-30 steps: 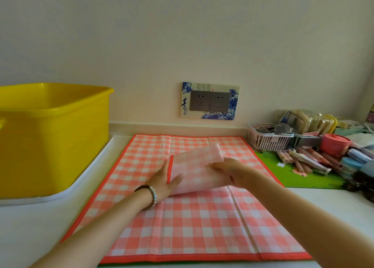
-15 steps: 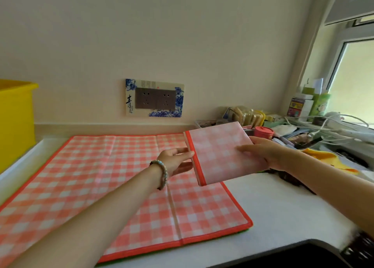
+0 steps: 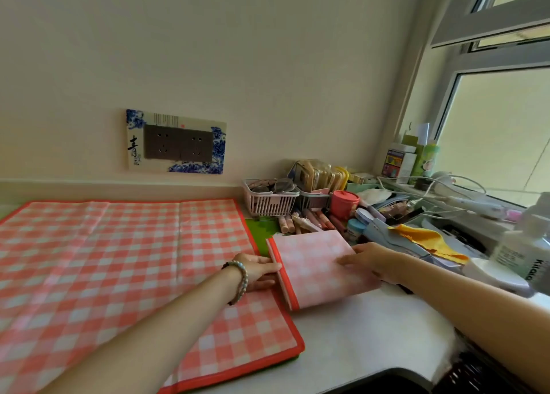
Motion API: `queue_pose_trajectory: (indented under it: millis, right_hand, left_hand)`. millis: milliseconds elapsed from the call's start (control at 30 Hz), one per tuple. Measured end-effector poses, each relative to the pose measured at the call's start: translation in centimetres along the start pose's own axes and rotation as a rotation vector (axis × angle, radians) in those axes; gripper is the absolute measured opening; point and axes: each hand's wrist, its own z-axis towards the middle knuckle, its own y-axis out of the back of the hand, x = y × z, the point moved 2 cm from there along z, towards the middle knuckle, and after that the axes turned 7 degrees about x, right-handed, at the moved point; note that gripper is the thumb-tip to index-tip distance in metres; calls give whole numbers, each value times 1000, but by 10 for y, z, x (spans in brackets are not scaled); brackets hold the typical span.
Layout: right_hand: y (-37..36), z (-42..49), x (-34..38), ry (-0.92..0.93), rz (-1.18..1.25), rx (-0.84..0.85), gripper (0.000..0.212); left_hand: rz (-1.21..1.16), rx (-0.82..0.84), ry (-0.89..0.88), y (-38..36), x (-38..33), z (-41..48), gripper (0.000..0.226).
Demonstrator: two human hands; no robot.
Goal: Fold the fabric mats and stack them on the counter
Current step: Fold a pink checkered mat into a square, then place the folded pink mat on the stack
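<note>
My right hand (image 3: 372, 259) holds folded mat (image 3: 318, 270) by right side, thumb on top. My left hand (image 3: 256, 270) touches its red left edge. Mat sits over counter (image 3: 357, 340), just right of open mat (image 3: 119, 259). Basket (image 3: 269, 204), red jar (image 3: 343, 204) behind.
</note>
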Motion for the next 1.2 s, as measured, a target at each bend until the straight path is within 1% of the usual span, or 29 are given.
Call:
queue_pose_trajectory:
  millis: [33, 100, 167, 267, 367, 433, 533, 633, 700, 767, 833, 867, 900, 933, 1000, 1067, 1133, 1200]
  right_hand:
    - [-2, 2, 0, -13, -18, -2, 47]
    - [-5, 6, -2, -31, -12, 1, 50]
    - [-8, 8, -7, -44, 23, 9, 53]
    - [-11, 11, -11, -45, 8, 10, 54]
    - [-12, 14, -12, -36, 1, 3, 54]
    - [-12, 14, -12, -29, -23, 2, 50]
    - [-10, 13, -13, -21, -36, -6, 45]
    - [-9, 8, -10, -12, -36, 9, 46]
    - [-8, 7, -5, 5, -79, 23, 48]
    - [-6, 4, 4, 29, -154, -10, 50]
    - [-6, -2, 19, 80, -307, -63, 55]
    - [-8, -6, 29, 124, -364, -89, 58]
    - [-13, -11, 40, 185, -373, -106, 60]
    - [-20, -16, 50, 253, -331, -107, 61]
    - [-41, -31, 72, 380, -166, -81, 59]
    - [-72, -48, 89, 467, -57, -20, 60]
    - [-107, -67, 106, 564, -88, 50, 61]
    - [-145, -85, 123, 683, -171, 124, 63]
  left_hand:
    - [23, -6, 3, 2, 0, 1, 8]
    - [89, -15, 6, 4, 0, 3, 19]
    - [167, -12, 4, 4, -1, 2, 17]
    - [228, -3, -9, 3, -1, 1, 15]
    - [243, -2, -23, 3, -2, 1, 15]
    - [237, 1, -28, 5, -2, 1, 15]
    - [196, 12, -26, 9, 0, 0, 22]
    - [163, 23, -45, 14, 3, -4, 29]
    - [166, 26, -69, 18, 3, -10, 35]
    - [180, 20, -90, 24, -1, -18, 39]
    - [232, -2, -123, 33, -5, -27, 44]
    - [300, -25, -159, 40, -8, -32, 49]
    - [403, -55, -206, 48, -10, -37, 56]
    - [535, -86, -254, 58, -11, -43, 65]
    - [818, -144, -333, 79, -13, -63, 83]
    - [1036, -191, -385, 101, -11, -88, 92]
    - [1217, -219, -402, 127, -4, -114, 98]
    - [1376, -230, -352, 155, 7, -140, 100]
